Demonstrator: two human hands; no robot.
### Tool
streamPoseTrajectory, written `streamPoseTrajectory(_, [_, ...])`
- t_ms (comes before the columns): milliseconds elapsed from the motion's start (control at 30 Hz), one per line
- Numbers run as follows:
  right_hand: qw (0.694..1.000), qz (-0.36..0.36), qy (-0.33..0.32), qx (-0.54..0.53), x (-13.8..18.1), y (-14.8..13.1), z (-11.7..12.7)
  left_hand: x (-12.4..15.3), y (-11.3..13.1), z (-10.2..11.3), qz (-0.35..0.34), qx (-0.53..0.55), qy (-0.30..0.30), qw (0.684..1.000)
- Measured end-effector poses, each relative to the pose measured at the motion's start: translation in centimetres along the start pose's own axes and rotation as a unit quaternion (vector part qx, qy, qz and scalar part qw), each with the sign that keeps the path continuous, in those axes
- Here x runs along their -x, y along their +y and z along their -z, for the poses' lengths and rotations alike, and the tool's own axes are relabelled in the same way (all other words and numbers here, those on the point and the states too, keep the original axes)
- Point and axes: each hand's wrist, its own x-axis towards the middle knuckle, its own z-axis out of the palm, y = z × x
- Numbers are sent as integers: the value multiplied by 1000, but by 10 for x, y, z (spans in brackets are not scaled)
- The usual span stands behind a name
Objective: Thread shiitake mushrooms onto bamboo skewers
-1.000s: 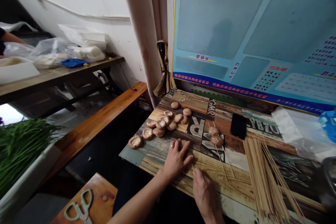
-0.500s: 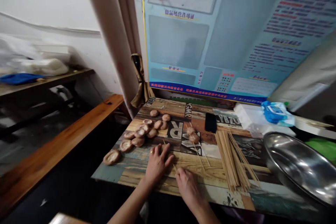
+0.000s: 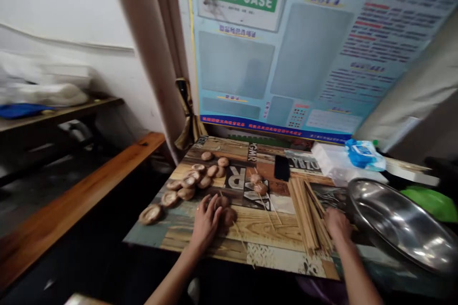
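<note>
My left hand [image 3: 207,221] lies on the table with its fingers stretched and slightly apart. Its fingertips are beside two brown mushrooms [image 3: 229,217] threaded on a bamboo skewer [image 3: 240,236]. My right hand [image 3: 338,225] is at the right edge of a bundle of bamboo skewers [image 3: 304,214], its fingers curled; whatever they may grip is hidden. A second skewered pair of mushrooms [image 3: 260,188] lies farther back. Loose mushrooms [image 3: 186,193], several with hollow undersides up, are grouped left of my left hand.
A large steel basin [image 3: 404,224] stands at the table's right side. Behind it are a white box [image 3: 327,164], a blue packet [image 3: 365,155] and a green bag [image 3: 431,202]. A black phone [image 3: 282,167] lies near the back. A wooden bench [image 3: 82,200] runs along the left.
My right hand has left the skewer beside my left hand and moved right to the skewer bundle. My left hand has drawn slightly left, uncovering the two threaded mushrooms. The view has shifted a little.
</note>
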Motion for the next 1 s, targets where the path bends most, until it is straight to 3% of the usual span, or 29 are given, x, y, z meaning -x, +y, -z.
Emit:
streamPoseTrajectory(167, [998,-5,-58,29,-21,-3,1,13,-5,17,39,47,8,998])
streamPoseTrajectory(333, [996,-10,-61,58,-23,-6,7,24,7,24,18,79,-27,996])
streamPoseTrajectory(500, [996,28,2,79,-4,-2,25,26,11,23,6,77,-44,996])
streamPoseTrajectory(567, [994,56,43,78,18,-7,19,26,10,24,-2,72,-59,996])
streamPoseTrajectory(667, [974,208,92,-7,77,-31,-22,26,8,28,-32,58,-104,992])
streamPoseTrajectory(733, [906,382,127,-129,129,-52,-62,26,7,32,-58,43,-139,988])
streamPoseTrajectory(800, [845,480,117,-205,177,-72,-100,25,7,35,-86,29,-172,981])
streamPoseTrajectory(900, [833,490,93,-240,221,-91,-136,22,8,38,-124,17,-209,970])
streamPoseTrajectory(1000, [844,470,97,-241,230,-94,-150,17,10,38,-138,3,-241,961])
